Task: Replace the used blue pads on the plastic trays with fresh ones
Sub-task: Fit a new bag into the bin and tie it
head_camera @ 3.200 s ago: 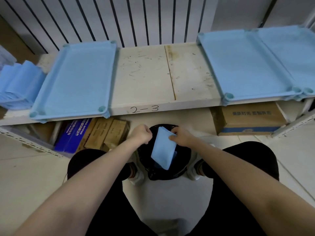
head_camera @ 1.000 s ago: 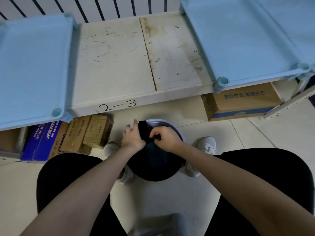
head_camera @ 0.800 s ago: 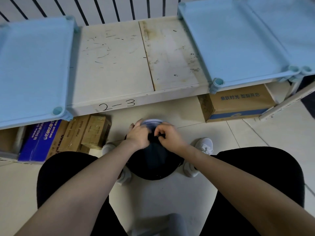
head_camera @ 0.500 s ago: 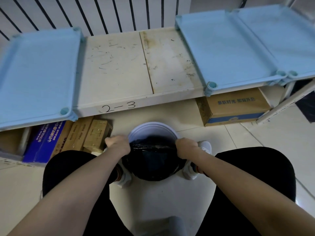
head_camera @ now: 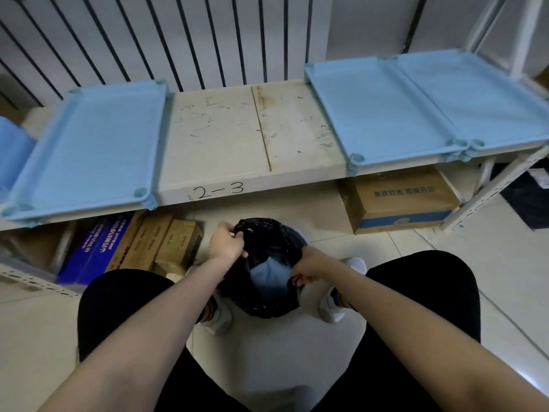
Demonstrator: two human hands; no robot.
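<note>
Between the hands, down in the mouth of the black bag (head_camera: 261,298), lies a used blue pad (head_camera: 269,273), crumpled, so its long axis cannot be told. The left hand (head_camera: 227,243) grips the bag's far rim with curled fingers. The right hand (head_camera: 309,263) pinches the near rim. The two are apart, with the opening stretched between them.

Ahead of and above the hands runs the shelf (head_camera: 214,138), with "2-3" handwritten on its front edge. One blue tray (head_camera: 157,150) sits ahead-left and a pair of trays (head_camera: 326,114) ahead-right, all with their long axes pointing away from the person. At the far left, nearer the left hand, is a blue stack (head_camera: 13,150), probably the fresh pads.

Below the shelf, a cardboard box (head_camera: 401,200) to the right and a dark blue box (head_camera: 89,248) to the left carry printed characters too blurred to read.
</note>
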